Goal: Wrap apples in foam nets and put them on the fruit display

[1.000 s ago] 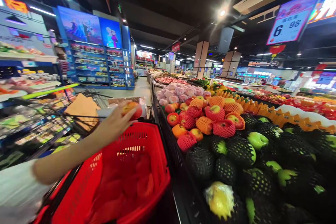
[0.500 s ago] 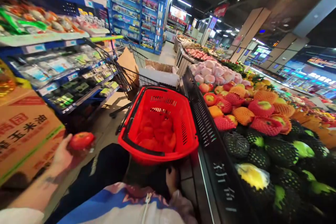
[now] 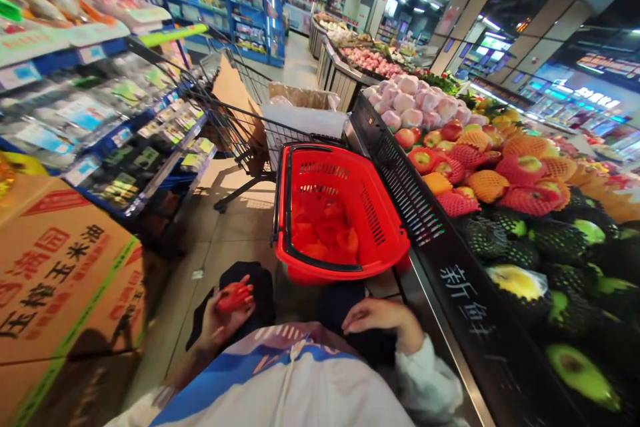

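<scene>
**Apple held low, clear of the basket**

Apple [image 3: 234, 296] sits in our left hand [image 3: 223, 317], fingers curled round it, low by our lap and well short of the red basket [image 3: 380, 257]. Our right hand [image 3: 383, 320] rests loosely open, holding nothing. A slack grip could send it to the floor [image 3: 225, 240].

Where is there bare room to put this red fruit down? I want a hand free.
The left hand holds the red fruit. Bare floor lies between the cardboard box and the red basket. The basket has some room above its fruit. The fruit display is packed tight.
</scene>
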Available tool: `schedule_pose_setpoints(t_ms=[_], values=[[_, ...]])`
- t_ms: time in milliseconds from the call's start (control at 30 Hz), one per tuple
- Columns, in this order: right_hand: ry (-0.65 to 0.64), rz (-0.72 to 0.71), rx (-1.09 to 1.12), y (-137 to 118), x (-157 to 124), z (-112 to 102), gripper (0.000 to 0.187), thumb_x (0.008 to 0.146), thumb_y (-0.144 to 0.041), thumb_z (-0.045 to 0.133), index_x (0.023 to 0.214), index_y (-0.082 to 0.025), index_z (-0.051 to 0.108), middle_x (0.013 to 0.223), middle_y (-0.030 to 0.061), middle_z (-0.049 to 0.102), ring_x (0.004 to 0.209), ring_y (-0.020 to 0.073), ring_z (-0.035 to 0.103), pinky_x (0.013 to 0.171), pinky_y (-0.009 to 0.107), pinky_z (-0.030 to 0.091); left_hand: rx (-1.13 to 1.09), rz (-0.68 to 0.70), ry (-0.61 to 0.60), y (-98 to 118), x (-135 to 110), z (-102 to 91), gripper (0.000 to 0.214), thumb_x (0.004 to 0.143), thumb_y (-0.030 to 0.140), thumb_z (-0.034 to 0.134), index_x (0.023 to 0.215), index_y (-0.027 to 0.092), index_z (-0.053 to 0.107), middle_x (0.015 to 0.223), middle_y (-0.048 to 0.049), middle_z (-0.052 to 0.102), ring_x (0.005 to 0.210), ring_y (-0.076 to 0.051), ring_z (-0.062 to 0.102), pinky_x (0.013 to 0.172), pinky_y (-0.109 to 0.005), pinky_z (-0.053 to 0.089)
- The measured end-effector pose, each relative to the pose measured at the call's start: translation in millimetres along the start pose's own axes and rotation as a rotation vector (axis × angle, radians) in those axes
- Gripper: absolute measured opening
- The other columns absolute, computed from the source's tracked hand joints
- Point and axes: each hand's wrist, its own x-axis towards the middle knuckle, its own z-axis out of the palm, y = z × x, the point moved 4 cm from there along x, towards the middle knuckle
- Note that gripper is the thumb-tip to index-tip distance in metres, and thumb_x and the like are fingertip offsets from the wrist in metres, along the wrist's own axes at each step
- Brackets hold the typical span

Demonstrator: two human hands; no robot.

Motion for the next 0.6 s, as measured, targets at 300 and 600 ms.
schedule_pose_setpoints(t_ms=[300, 600], values=[[0.325, -0.384, -0.296, -182.6, -28.5, -135.8, 0.046, 0.099, -0.044, 0.058, 0.131, -0.012, 0.065, 0.125, 0.0135, 0.073, 0.116, 0.0215, 0.069, 0.104, 0.033, 0.051, -0.076, -0.179, 0.011, -0.4, -4.5, -9.9, 0.087, 0.082, 0.044, 0.074, 0.157, 0.019, 0.036, 0.116, -0.0095, 0.077, 0.090, -0.020, 0.073, 0.090, -0.033, 0.054], [0.233, -0.064, -0.757, -219.1, 122.1, -117.8, 0.033, 0.095, -0.045, 0.069, 0.103, -0.013, 0.072, 0.101, 0.0053, 0.075, 0.095, 0.0217, 0.071, 0.091, 0.042, 0.058, -0.044, -0.127, -0.022, -12.3, -1.0, -9.1, 0.102, 0.087, 0.032, 0.074, 0.166, 0.019, 0.011, 0.116, -0.0132, 0.077, 0.091, -0.023, 0.074, 0.089, -0.034, 0.054]])
